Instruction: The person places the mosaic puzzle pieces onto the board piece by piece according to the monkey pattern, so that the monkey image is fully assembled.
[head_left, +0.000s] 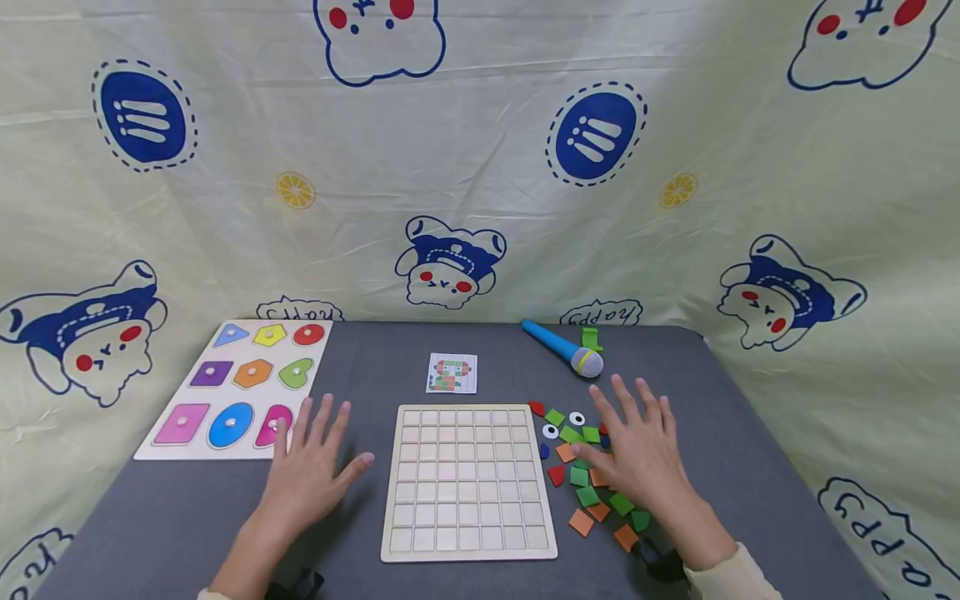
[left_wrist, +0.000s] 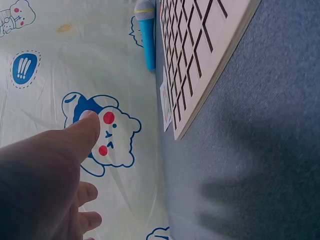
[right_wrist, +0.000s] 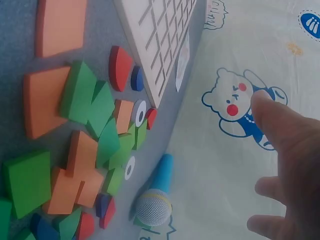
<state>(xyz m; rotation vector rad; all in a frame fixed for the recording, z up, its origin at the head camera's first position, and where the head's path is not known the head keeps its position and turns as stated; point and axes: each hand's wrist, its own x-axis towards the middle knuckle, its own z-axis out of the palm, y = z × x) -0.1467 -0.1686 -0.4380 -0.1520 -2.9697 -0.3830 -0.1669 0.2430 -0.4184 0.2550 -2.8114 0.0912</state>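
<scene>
Holding our left hand [head_left: 311, 471] and right hand [head_left: 641, 458] spread and empty, we have the wooden grid board [head_left: 468, 492] between the surface [head_left: 375, 350] side edges, tiles [head_left: 579, 476] rightward likely for reach, pattern card [head_left: 452, 373] toward the far edge, probably for viewing.

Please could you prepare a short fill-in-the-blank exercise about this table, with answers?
The microphone has a ____ handle.
The heart on the shape puzzle is ____.
In the head view, loose pieces lie on the ____ side of the grid board.
The left hand and right hand both hold ____.

Missing words: blue; green; right; nothing.
</scene>
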